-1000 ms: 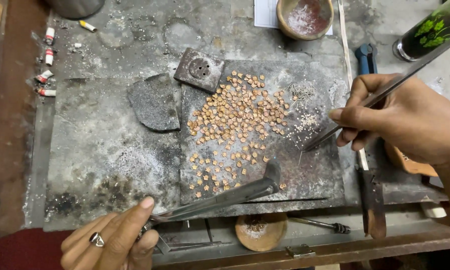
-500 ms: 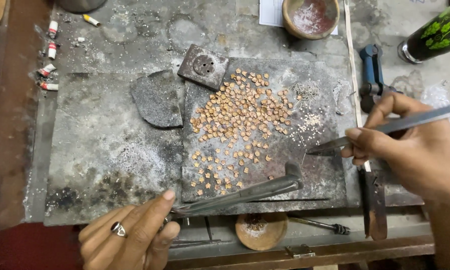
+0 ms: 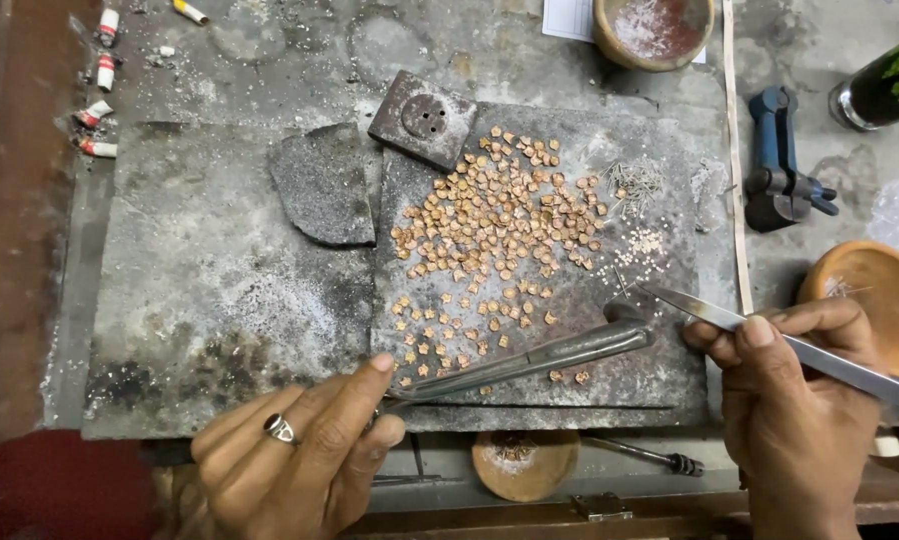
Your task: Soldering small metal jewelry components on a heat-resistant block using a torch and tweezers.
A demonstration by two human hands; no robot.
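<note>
A worn grey work slab [image 3: 219,300] is shown filling the middle of the view, with a darker square soldering block [image 3: 659,370] laid on its half toward 3 o'clock. A broken slate-like piece [image 3: 324,185] lies at 10 o'clock of the block, and a small perforated metal square [image 3: 424,118] touches the block's corner at 11 o'clock. The left hand [image 3: 299,460], ringed on one finger, is seen at 7 o'clock, its thumb and forefinger closed on the near end of a long metal blowpipe [image 3: 539,355], whose bent tip rests over the block toward 4 o'clock. The right hand [image 3: 789,400], at 4 o'clock, is pinched around steel tweezers [image 3: 729,322]; their tip is pointed toward 10 o'clock, just beside the blowpipe tip. Many small copper pieces [image 3: 499,220] are scattered across the block, densest toward 12 o'clock. A heap of thin wire bits [image 3: 634,185] and pale grains [image 3: 647,243] lie at 2 o'clock.
</note>
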